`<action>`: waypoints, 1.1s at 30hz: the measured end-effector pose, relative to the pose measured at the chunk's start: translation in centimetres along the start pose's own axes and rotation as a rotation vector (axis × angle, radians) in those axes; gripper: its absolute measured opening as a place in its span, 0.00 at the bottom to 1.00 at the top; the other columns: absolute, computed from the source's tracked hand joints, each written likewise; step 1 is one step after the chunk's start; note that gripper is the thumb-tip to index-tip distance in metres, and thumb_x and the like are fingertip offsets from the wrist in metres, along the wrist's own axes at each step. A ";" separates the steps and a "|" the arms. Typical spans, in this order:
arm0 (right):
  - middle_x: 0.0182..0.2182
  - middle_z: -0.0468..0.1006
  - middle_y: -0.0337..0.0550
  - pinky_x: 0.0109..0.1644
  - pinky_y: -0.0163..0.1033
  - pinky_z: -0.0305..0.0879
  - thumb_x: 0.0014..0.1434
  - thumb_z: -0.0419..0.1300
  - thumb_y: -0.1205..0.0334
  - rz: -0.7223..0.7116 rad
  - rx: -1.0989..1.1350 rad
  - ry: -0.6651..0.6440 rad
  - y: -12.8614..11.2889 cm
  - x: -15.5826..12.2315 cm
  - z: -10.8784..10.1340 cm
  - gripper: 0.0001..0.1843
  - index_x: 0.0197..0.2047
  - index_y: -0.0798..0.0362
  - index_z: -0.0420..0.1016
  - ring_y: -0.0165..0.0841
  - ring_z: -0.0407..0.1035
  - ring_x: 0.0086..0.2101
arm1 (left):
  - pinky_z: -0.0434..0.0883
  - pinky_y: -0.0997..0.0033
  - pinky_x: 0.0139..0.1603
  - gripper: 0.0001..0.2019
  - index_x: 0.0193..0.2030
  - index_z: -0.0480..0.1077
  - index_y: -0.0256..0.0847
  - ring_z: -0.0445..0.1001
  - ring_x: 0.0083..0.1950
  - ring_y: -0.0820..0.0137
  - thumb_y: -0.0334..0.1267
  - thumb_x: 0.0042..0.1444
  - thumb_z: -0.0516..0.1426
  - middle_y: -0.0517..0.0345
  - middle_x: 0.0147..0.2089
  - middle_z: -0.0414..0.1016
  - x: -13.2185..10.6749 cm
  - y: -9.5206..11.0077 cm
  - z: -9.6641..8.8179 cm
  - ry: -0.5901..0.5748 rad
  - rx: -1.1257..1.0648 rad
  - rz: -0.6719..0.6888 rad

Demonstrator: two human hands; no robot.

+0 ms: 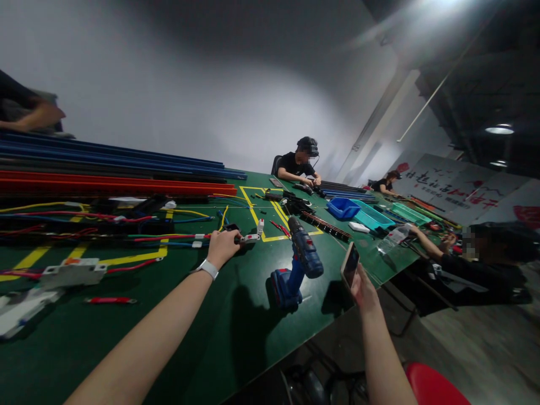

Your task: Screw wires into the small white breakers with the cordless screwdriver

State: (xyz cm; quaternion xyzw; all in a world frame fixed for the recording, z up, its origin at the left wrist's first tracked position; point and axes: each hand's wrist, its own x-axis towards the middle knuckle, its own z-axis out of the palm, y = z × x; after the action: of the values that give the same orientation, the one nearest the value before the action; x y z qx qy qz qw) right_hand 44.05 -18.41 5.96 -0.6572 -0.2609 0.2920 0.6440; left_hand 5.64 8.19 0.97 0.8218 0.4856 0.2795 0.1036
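Note:
My left hand (222, 246) reaches out over the green table (202, 337), its fingers closed on a small white part with a black end (248, 237). A white band sits on that wrist. My right hand (363, 289) is raised at the table's near edge and holds a phone (350, 264) upright. A blue cordless drill (297, 264) stands on the table between my two hands. Red, blue and yellow wires (126, 225) lie left of my left hand.
Long blue and red rails (109, 169) lie along the far left. White breaker blocks (71, 273) sit at near left. Blue and teal bins (343, 208) stand further along. Other people sit at the table's far end and right side. A red stool (430, 385) is below me.

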 end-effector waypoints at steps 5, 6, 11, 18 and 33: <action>0.57 0.70 0.59 0.52 0.57 0.66 0.59 0.38 0.31 -0.052 0.131 -0.101 -0.1 -1.3 0.6 0.40 0.57 0.51 0.70 0.48 0.67 0.56 | 0.58 0.58 0.48 0.10 0.37 0.76 0.48 0.75 0.44 0.58 0.46 0.50 0.58 0.54 0.38 0.80 0.1 0.0 0.1 0.000 0.009 0.003; 0.60 0.68 0.58 0.54 0.58 0.63 0.60 0.37 0.32 -0.072 0.173 -0.133 0.0 -1.5 1.0 0.41 0.59 0.51 0.68 0.49 0.65 0.57 | 0.58 0.58 0.48 0.10 0.37 0.76 0.48 0.75 0.44 0.58 0.46 0.50 0.58 0.54 0.38 0.80 0.1 0.0 0.1 -0.001 0.011 0.002; 0.63 0.64 0.57 0.59 0.63 0.56 0.61 0.39 0.35 -0.114 0.322 -0.212 0.3 -2.4 2.6 0.40 0.65 0.50 0.63 0.49 0.62 0.59 | 0.58 0.59 0.49 0.10 0.37 0.76 0.48 0.75 0.44 0.59 0.46 0.49 0.58 0.54 0.39 0.81 0.0 0.0 0.1 0.000 0.004 0.006; 0.62 0.65 0.56 0.56 0.57 0.63 0.61 0.40 0.35 -0.046 0.144 -0.178 0.0 -2.4 2.8 0.40 0.64 0.54 0.64 0.48 0.63 0.59 | 0.58 0.58 0.48 0.11 0.37 0.76 0.49 0.75 0.44 0.58 0.47 0.50 0.57 0.54 0.38 0.80 0.1 -0.1 0.2 0.007 0.004 0.008; 0.44 0.80 0.57 0.41 0.48 0.73 0.63 0.39 0.34 0.056 -0.142 -0.028 1.2 1.7 2.3 0.38 0.55 0.56 0.71 0.45 0.78 0.40 | 0.56 0.59 0.48 0.11 0.38 0.76 0.48 0.74 0.45 0.58 0.46 0.50 0.57 0.54 0.38 0.80 0.0 -0.1 0.2 -0.008 0.011 0.002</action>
State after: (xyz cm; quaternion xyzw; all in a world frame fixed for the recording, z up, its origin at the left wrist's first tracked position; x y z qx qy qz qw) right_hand 43.52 -15.60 4.71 -0.7040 -0.2712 0.3000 0.5838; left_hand 5.63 8.27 0.77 0.8240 0.4860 0.2734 0.1006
